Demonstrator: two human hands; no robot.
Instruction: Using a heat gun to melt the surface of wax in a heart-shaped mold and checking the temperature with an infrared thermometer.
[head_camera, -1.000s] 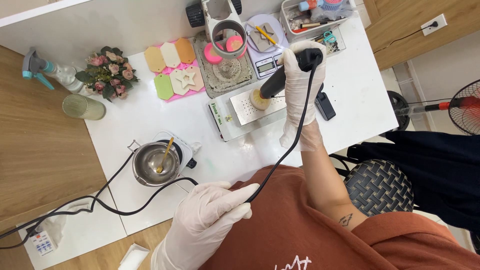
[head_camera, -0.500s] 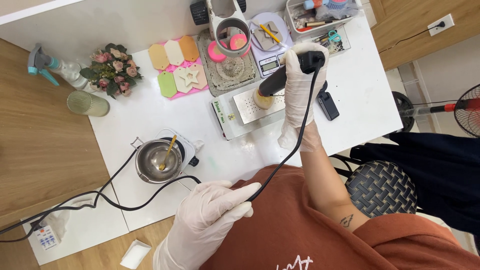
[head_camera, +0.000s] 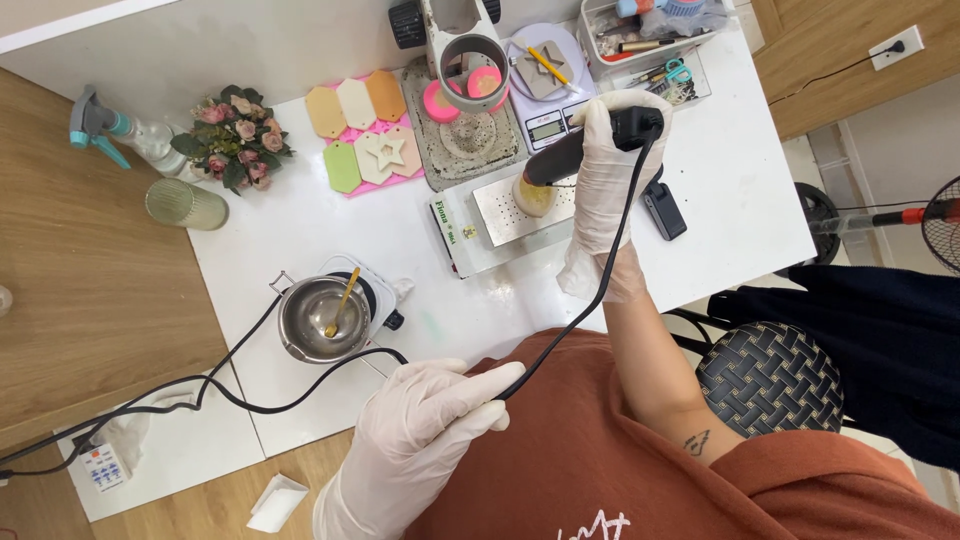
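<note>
**Gloved hands hold a black heat tool and its cable over a white worktable**

Far to the left of the left hand, a clear spray bottle with a teal nozzle (head_camera: 110, 133) stands at the table edge, and near it a ribbed green glass tumbler (head_camera: 186, 204) lies on its side. Beside them is a small bunch of pink artificial flowers (head_camera: 235, 136). Above the left hand, a round steel melting pot (head_camera: 318, 321) sits on a small white hot plate, with a wooden stick (head_camera: 342, 299) leaning inside it.

The left hand (head_camera: 425, 428), in a white latex glove, is close to the person's body, and its fingers are closed around the black power cable (head_camera: 575, 310). From this hand the cable runs left across the white table (head_camera: 300, 225) to a white power strip (head_camera: 101, 464) on the floor, and right up to the tool.

To the left of the right hand, pastel flat tags (head_camera: 366, 130) lie on a pink mat. The right hand (head_camera: 607, 190), also gloved, grasps the black handheld heat tool (head_camera: 590, 148) firmly. The tool's tip points down at a small round cream-coloured piece (head_camera: 532, 198), which lies on a perforated metal plate (head_camera: 522, 210) just left of this hand. Whether the tip touches the piece I cannot tell.

Behind the right hand stands a small digital scale (head_camera: 548, 125). To the right of it lies a small black device (head_camera: 664, 211).
</note>
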